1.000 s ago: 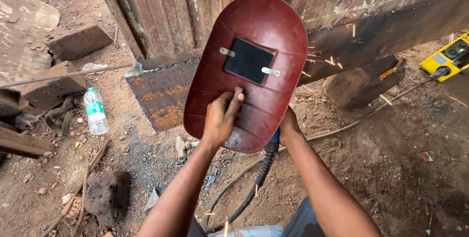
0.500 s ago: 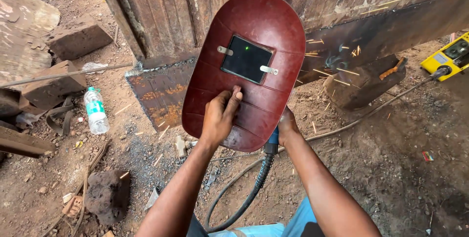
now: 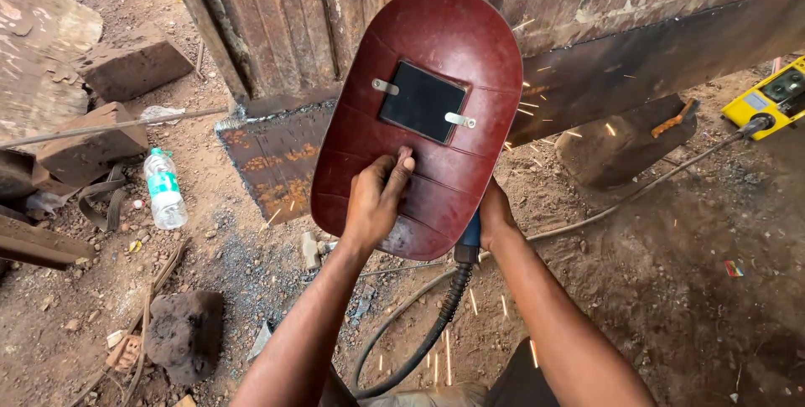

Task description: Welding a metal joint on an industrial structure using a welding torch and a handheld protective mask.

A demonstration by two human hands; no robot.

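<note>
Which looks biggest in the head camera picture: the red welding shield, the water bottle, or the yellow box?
1. The red welding shield, held in the left hand, looks far the biggest, though it is nearest the camera.
2 and 3. The water bottle and the yellow box look alike; the box is cut off at the edge, so I cannot rank them.

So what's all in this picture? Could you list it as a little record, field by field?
Setting: dirt ground beside a rusty metal wall
Left hand: holds a dark red welding shield up in front
Right hand: partly hidden behind the shield, grips a blue-handled tool with a black cable
Sparks: orange streaks fly out beside the shield
Nearby left: plastic water bottle, stone blocks
Nearby right: yellow device
</note>
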